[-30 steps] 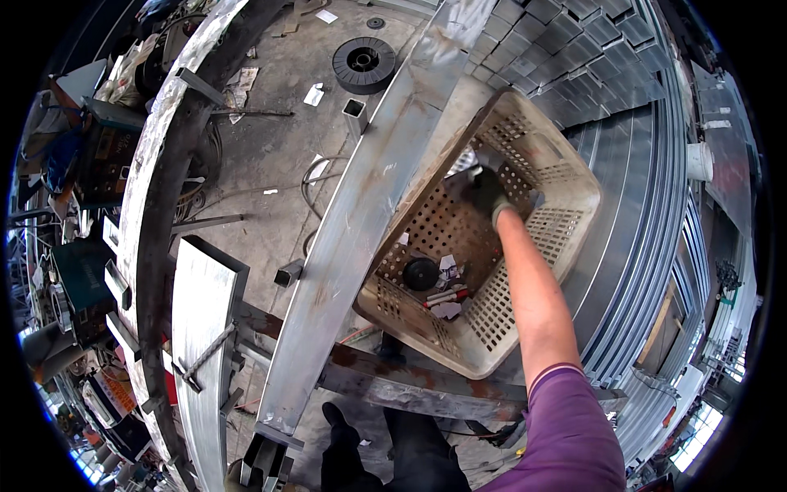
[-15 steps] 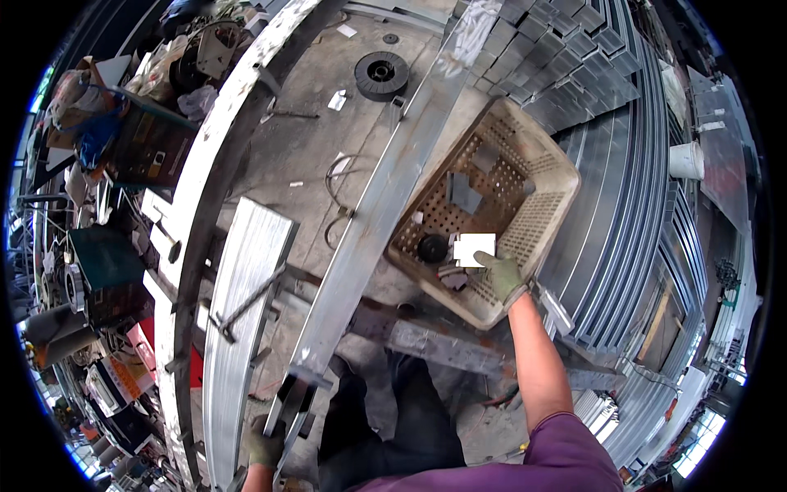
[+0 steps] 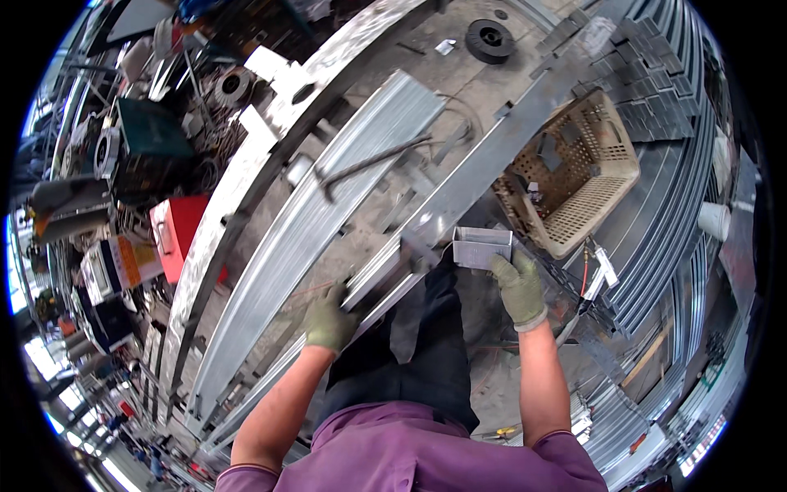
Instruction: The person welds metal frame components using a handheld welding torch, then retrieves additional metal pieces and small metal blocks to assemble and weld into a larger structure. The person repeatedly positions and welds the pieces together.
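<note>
My right hand point(image 3: 520, 287), in a green work glove, is closed on the edge of a short piece of rectangular metal tube point(image 3: 482, 256). One open end of this piece shows, and it is held between the crate and my legs. My left hand point(image 3: 330, 320), gloved alike, is beside the metal rails point(image 3: 382, 287) at the near end of a long metal beam point(image 3: 467, 184). Motion smears its fingers, so their grip on the rails is unclear. To the right of the beam stands a tan perforated plastic crate point(image 3: 602, 209) with small metal pieces inside.
A hammer point(image 3: 369, 166) lies across bundled metal strips point(image 3: 328, 193) on the left. Beyond the beam, a black spool point(image 3: 489, 39) rests on the floor. Stacked metal tubes point(image 3: 648, 78) and long profiles point(image 3: 664, 262) line the right. A red box point(image 3: 179, 238) is far left.
My right hand has come out of the crate, bringing the tube piece toward me. My left hand has moved up along the rails. The view has turned, shifting the crate rightward.
</note>
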Demonstrator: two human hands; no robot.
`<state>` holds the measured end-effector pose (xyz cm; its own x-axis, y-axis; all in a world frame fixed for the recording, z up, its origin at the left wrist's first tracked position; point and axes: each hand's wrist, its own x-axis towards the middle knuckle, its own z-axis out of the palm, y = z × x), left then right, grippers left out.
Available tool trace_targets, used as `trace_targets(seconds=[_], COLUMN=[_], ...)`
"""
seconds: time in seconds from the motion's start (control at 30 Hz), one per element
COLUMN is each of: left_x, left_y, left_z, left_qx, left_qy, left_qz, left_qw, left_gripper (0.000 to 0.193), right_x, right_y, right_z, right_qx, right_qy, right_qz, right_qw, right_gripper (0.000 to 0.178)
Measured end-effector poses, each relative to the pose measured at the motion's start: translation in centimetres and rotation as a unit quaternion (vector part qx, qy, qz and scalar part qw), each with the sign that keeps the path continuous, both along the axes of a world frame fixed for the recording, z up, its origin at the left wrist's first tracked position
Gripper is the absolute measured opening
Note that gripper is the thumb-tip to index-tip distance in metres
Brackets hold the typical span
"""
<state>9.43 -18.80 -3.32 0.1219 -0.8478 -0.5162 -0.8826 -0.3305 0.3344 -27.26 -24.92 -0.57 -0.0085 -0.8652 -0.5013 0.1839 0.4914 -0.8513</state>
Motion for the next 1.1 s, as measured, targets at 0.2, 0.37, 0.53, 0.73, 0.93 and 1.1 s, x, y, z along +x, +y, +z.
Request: trace_targets(seconds=[0.2, 0.37, 0.53, 0.73, 0.93, 1.1], left_x=[0.0, 0.2, 0.5, 0.5, 1.1, 1.3], left_y=[-0.9, -1.6, -1.8, -1.6, -1.8, -1.9], left_z=[1.3, 2.1, 2.0, 1.8, 1.8, 1.8], left_qx=[0.074, 0.096, 0.113, 0.116, 0.123, 0.127], left_qy=[0.021, 0.023, 0.017, 0.016, 0.031, 0.042], left_qz=[-0.011, -0.036, -0.053, -0.059, -0.050, -0.053], left_qw=[0.997, 0.995, 0.992, 0.991, 0.991, 0.990], left_gripper=[0.052, 0.052, 0.053, 0.052, 0.052, 0.054], right_x=[8.4, 11.2, 12.0, 12.9, 13.0, 13.1], right_y=[-0.4, -0.3, -0.5, -0.8, -1.6, -1.4], right_z=[2.1, 0.8, 1.3, -0.2, -0.6, -1.7], right_qx=[-0.079, -0.188, -0.118, -0.133, -0.114, -0.128], right_qy=[0.200, 0.404, 0.452, 0.506, 0.454, 0.468], right_qz=[0.109, 0.174, 0.258, 0.294, 0.331, 0.324], right_qw=[0.970, 0.878, 0.846, 0.800, 0.819, 0.812], right_gripper=[0.030, 0.042, 0.047, 0.050, 0.053, 0.059])
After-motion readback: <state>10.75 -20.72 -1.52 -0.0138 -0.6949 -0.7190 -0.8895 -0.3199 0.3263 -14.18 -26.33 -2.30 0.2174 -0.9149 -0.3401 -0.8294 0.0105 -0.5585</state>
